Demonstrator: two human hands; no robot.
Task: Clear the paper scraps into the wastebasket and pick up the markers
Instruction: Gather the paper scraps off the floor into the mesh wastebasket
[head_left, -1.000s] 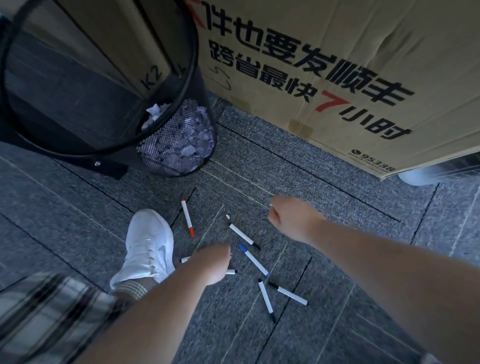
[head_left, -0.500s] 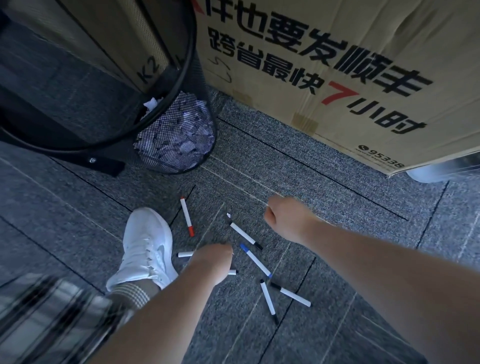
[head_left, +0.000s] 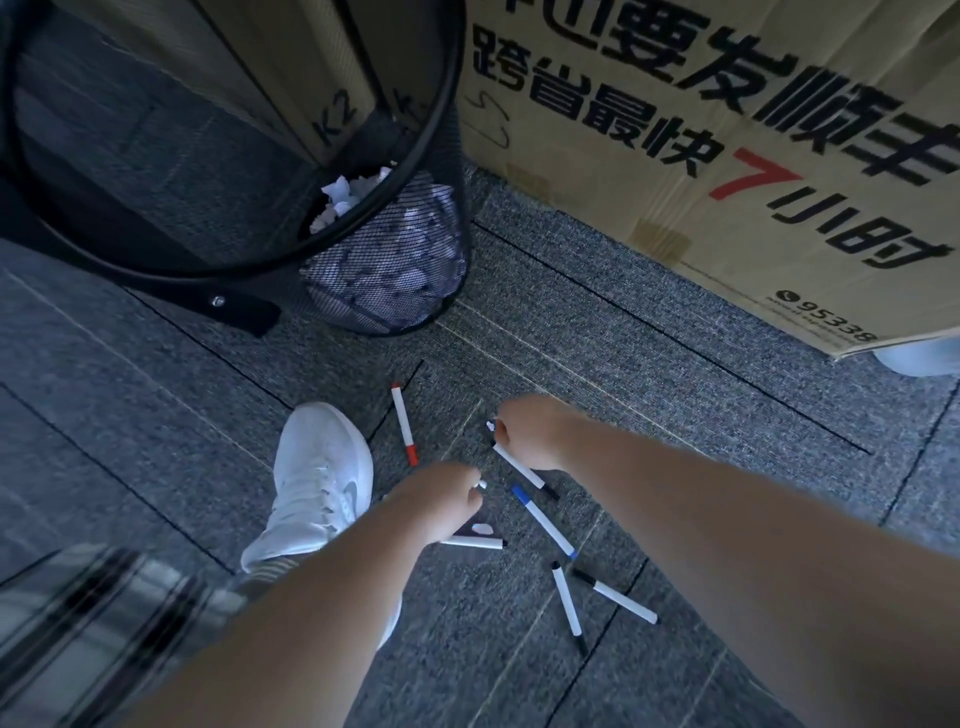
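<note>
Several white markers lie on the grey carpet. A red-capped marker (head_left: 403, 425) sits beside my shoe. My right hand (head_left: 530, 431) is curled around the upper end of a black-capped marker (head_left: 525, 472), which still slants along the floor. My left hand (head_left: 441, 499) is a loose fist over another black-capped marker (head_left: 475, 543), with a small white bit at its fingertips that I cannot identify. A blue marker (head_left: 543, 521) and two more black-capped markers (head_left: 569, 603) (head_left: 615, 597) lie nearer to me. The black mesh wastebasket (head_left: 384, 280) holds crumpled paper scraps (head_left: 348, 197).
A big cardboard box (head_left: 727, 156) with printed characters stands at the back right, close to the wastebasket. My white shoe (head_left: 317, 483) is planted left of the markers. A black furniture foot (head_left: 234, 306) runs beside the wastebasket.
My right hand dropped down and left onto the upper end of the black-capped marker. My left hand stayed over its marker. The view shifted slightly.
</note>
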